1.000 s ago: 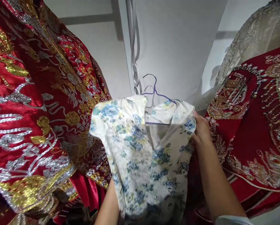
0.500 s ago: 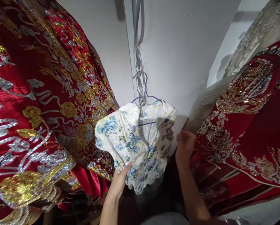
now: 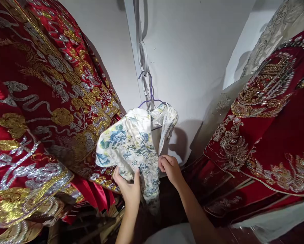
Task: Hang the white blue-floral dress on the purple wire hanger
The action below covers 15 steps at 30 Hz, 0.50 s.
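A white garment with blue flowers (image 3: pixel 131 139) hangs on a purple wire hanger (image 3: pixel 151 88), which is hooked on a chain of pale rings (image 3: pixel 143 56) by the wall. My left hand (image 3: pixel 128 184) grips the garment's lower left side, thumb in front and fingers partly behind the cloth. With its fingers pinched, my right hand (image 3: pixel 169 166) holds the garment's front edge at the bottom of the neck opening. The garment's right side is turned and folded inward.
On the left hangs a red garment with gold and silver embroidery (image 3: pixel 62 117). A beaded red garment (image 3: pixel 276 135) hangs on the right, with pale lace cloth (image 3: pixel 269 40) behind it. A pale wall (image 3: pixel 192 51) stands behind.
My right hand has moved left from beside the garment and pinched its front edge. My left hand's fingers have spread around the cloth. The garment has turned and looks narrower.
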Each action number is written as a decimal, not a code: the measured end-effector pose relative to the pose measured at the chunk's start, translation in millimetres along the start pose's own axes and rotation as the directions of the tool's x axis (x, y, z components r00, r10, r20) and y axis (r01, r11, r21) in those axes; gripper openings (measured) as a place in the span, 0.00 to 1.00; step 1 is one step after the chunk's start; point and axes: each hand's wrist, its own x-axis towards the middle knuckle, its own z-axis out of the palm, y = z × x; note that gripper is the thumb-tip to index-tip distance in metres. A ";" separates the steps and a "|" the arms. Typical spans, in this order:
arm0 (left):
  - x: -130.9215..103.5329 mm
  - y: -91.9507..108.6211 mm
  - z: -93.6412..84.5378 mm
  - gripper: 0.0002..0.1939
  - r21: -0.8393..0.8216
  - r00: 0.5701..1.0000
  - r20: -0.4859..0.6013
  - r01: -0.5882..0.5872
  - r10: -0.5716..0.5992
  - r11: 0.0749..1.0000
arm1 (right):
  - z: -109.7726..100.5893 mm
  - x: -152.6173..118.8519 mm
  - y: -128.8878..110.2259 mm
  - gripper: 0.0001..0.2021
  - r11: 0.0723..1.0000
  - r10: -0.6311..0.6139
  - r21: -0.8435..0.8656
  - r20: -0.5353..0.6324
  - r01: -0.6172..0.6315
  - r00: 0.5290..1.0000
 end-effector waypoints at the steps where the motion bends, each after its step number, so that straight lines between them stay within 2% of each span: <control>1: -4.8 -1.1 4.7 0.38 0.064 0.987 -0.086 -0.134 0.139 0.989 | 0.2 -1.5 -0.9 0.17 1.000 0.018 0.016 0.012 -0.018 1.000; 2: -9.2 -0.4 10.3 0.38 0.120 0.960 -0.115 -0.243 0.256 0.963 | 0.9 -2.9 -1.9 0.16 0.999 0.028 0.026 0.017 -0.029 0.999; 3: -12.8 2.2 16.2 0.38 0.160 0.936 -0.099 -0.320 0.337 0.934 | 2.0 -4.4 -3.0 0.16 0.999 0.033 0.031 0.016 -0.034 0.999; 5: -16.8 11.1 27.3 0.39 0.189 0.919 -0.028 -0.382 0.394 0.905 | 4.4 -7.6 -5.1 0.14 0.999 0.035 0.041 0.003 -0.035 0.999; 8: -16.9 25.7 35.5 0.47 0.160 0.946 0.004 -0.321 0.325 0.934 | 6.7 -13.4 -6.6 0.14 0.997 0.039 0.069 -0.023 -0.038 0.999; 11: -17.1 30.4 33.3 0.50 0.095 0.973 0.031 -0.231 0.229 0.968 | 7.6 -19.4 -6.8 0.15 0.996 0.051 0.079 -0.031 -0.048 0.998; 13: -18.7 27.5 30.6 0.45 0.057 0.967 0.125 -0.231 0.222 0.971 | 8.5 -22.9 -8.4 0.14 0.996 0.061 0.071 -0.006 -0.061 0.998; 15: -19.8 23.1 29.5 0.33 0.006 0.929 0.242 -0.288 0.278 0.958 | 9.9 -25.6 -11.6 0.13 0.996 0.072 0.047 0.036 -0.074 0.997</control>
